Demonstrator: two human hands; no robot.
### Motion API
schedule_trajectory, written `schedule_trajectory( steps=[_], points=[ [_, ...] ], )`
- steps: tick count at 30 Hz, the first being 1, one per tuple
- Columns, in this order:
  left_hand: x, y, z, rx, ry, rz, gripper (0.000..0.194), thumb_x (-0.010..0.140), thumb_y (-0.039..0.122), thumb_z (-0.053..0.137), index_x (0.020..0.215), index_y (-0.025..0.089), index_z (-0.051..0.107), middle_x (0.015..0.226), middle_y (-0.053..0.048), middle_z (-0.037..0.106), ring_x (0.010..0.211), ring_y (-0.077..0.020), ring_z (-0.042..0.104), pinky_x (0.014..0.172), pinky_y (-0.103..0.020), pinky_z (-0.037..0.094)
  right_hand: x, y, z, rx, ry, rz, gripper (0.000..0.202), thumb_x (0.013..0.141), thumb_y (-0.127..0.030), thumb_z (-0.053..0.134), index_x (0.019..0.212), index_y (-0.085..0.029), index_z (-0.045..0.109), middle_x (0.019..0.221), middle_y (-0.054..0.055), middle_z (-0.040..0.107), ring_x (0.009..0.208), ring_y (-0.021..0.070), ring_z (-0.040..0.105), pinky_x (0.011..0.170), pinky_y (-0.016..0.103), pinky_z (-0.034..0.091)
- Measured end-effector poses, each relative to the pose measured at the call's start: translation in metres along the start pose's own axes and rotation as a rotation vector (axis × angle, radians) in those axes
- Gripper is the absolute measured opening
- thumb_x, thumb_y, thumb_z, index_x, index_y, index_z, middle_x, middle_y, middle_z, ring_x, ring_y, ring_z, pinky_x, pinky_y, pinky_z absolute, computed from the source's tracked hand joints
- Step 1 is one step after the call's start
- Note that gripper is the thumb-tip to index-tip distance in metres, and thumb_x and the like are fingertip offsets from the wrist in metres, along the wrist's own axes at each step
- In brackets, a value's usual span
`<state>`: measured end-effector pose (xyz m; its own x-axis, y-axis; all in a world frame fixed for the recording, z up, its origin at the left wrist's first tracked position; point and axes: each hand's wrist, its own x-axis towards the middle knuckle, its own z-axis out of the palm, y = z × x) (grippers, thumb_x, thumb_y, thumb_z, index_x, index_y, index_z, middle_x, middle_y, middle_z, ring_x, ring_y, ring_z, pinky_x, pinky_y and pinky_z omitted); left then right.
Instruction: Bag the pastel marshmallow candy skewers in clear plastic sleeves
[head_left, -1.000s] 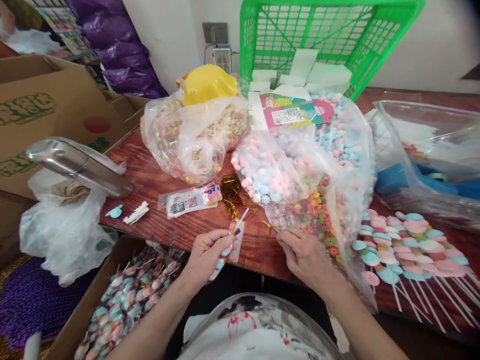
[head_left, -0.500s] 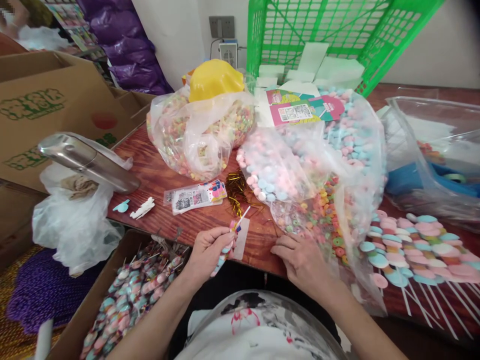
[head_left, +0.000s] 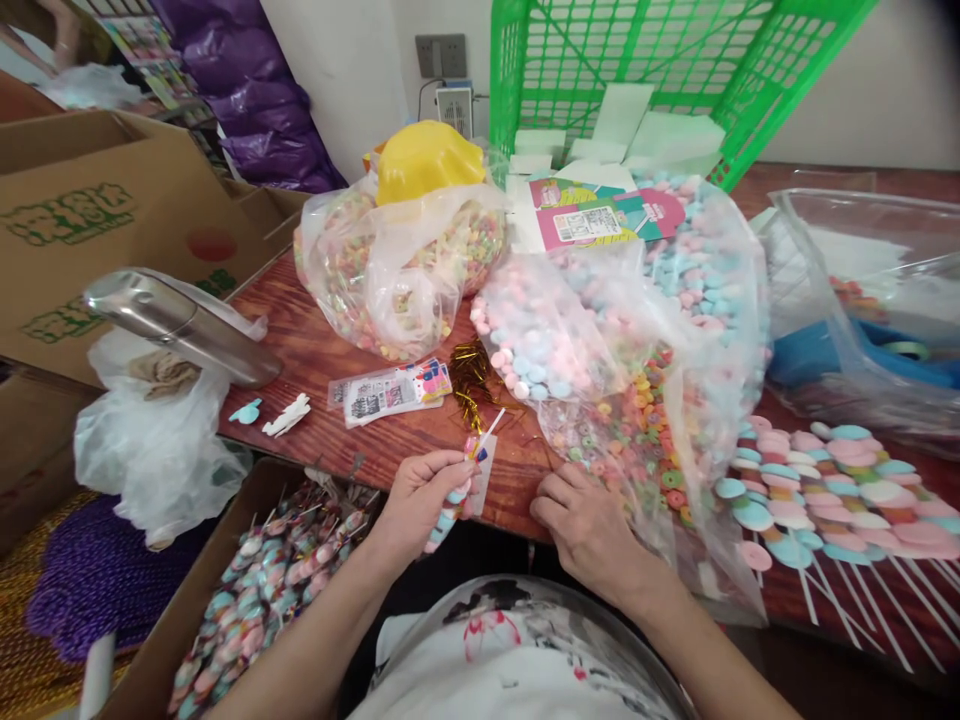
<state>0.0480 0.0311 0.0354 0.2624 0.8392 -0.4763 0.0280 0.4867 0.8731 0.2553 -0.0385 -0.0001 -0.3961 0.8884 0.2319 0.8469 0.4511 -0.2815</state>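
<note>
My left hand (head_left: 424, 500) is closed around a bagged marshmallow candy skewer (head_left: 450, 512), its white stick pointing up and away over the table edge. Pink and blue pieces show below the fingers, and printed film wraps the stick end. My right hand (head_left: 589, 525) rests at the table's front edge with its fingers curled and pressed together. A thin gold strand lies just beyond those fingertips; whether they pinch anything is hidden. Ahead of both hands sits a bundle of gold twist ties (head_left: 469, 375). Left of it are flat printed bags (head_left: 394, 392).
Clear bags of ring candies (head_left: 405, 290) and marshmallows (head_left: 540, 340) cover the table's middle. Candy skewers (head_left: 847, 490) lie at right. A steel flask (head_left: 187, 325) stands left. Below, a carton (head_left: 150, 625) holds wrapped skewers. A green crate (head_left: 615, 60) stands behind.
My right hand has shifted slightly left along the table edge, its fingers drawn in more. My left hand keeps hold of the candy skewer, nearly in place.
</note>
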Motion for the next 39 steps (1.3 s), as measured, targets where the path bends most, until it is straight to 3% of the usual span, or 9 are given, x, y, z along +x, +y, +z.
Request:
schedule_trajectory(
  steps=[4,10,13,15,19,26,33,36,39],
  points=[
    [0.001,0.002,0.006,0.01,-0.071,0.012,0.025,0.074,0.038,0.066,0.069,0.013,0.064,0.062,-0.001,0.06,0.044,-0.0066,0.052,0.037,-0.015,0.033,0.001,-0.002,-0.005,0.06,0.096,0.028,0.022,0.082,0.001,0.042,0.078,-0.016,0.055,0.077,0.006,0.056,0.074,0.0186,0.047,0.064,0.031,0.036],
    [0.007,0.003,0.038,0.129,-0.229,0.15,0.027,0.078,0.033,0.06,0.061,0.013,0.058,0.054,0.004,0.047,0.046,-0.0041,0.042,0.046,-0.017,0.034,0.015,-0.021,-0.042,0.528,0.51,0.112,0.021,0.087,-0.004,0.046,0.096,-0.019,0.059,0.083,0.003,0.059,0.076,0.0152,0.055,0.067,0.028,0.042],
    [0.007,0.005,0.051,0.152,-0.296,0.212,0.025,0.078,0.029,0.057,0.059,0.013,0.057,0.052,0.005,0.044,0.047,-0.0034,0.037,0.047,-0.015,0.03,0.022,-0.02,-0.038,0.426,0.499,0.124,0.035,0.086,-0.002,0.043,0.106,-0.02,0.066,0.082,0.004,0.06,0.072,0.0149,0.055,0.063,0.027,0.042],
    [0.006,0.007,0.055,0.153,-0.318,0.137,0.021,0.077,0.029,0.056,0.064,0.013,0.059,0.051,0.005,0.047,0.044,-0.0035,0.037,0.043,-0.015,0.028,0.022,-0.015,-0.03,0.414,0.475,0.166,0.037,0.086,-0.002,0.042,0.106,-0.021,0.068,0.078,0.003,0.059,0.068,0.0138,0.055,0.059,0.026,0.041],
    [0.003,0.008,0.056,0.141,-0.303,-0.004,0.032,0.075,0.043,0.061,0.062,0.015,0.058,0.049,0.004,0.052,0.033,-0.0034,0.035,0.033,-0.015,0.023,0.019,-0.007,-0.021,0.501,0.509,0.234,0.028,0.089,-0.008,0.046,0.101,-0.021,0.068,0.073,0.0,0.06,0.064,0.0121,0.055,0.06,0.025,0.043],
    [0.007,0.007,0.061,0.054,-0.238,0.061,0.038,0.074,0.046,0.066,0.056,0.014,0.056,0.048,0.003,0.051,0.034,-0.0037,0.035,0.034,-0.017,0.023,0.013,-0.016,-0.026,0.593,0.626,0.39,0.005,0.086,-0.015,0.057,0.086,-0.019,0.055,0.067,-0.003,0.053,0.059,0.0105,0.05,0.056,0.023,0.041],
    [0.006,0.019,0.066,0.228,-0.368,0.438,0.028,0.085,0.031,0.06,0.063,0.014,0.067,0.066,-0.001,0.057,0.062,-0.0096,0.049,0.06,-0.022,0.039,-0.001,-0.011,-0.024,1.186,0.45,0.632,0.022,0.081,-0.033,0.066,0.067,-0.017,0.061,0.06,-0.003,0.052,0.055,0.0093,0.044,0.052,0.022,0.036],
    [0.003,0.028,0.068,0.307,-0.478,0.476,0.028,0.085,0.03,0.059,0.065,0.014,0.068,0.065,-0.002,0.058,0.062,-0.0109,0.049,0.061,-0.023,0.039,-0.003,0.0,-0.026,1.499,0.283,0.639,0.029,0.071,-0.042,0.072,0.065,-0.016,0.06,0.052,-0.004,0.046,0.046,0.0076,0.036,0.045,0.021,0.03],
    [0.002,0.038,0.07,0.343,-0.607,0.4,0.031,0.082,0.031,0.061,0.057,0.013,0.065,0.057,0.0,0.051,0.055,-0.0091,0.044,0.054,-0.022,0.035,-0.006,0.008,-0.038,1.519,0.17,0.617,0.028,0.066,-0.04,0.075,0.063,-0.015,0.061,0.049,-0.004,0.046,0.044,0.0078,0.035,0.043,0.021,0.028]
  ],
)
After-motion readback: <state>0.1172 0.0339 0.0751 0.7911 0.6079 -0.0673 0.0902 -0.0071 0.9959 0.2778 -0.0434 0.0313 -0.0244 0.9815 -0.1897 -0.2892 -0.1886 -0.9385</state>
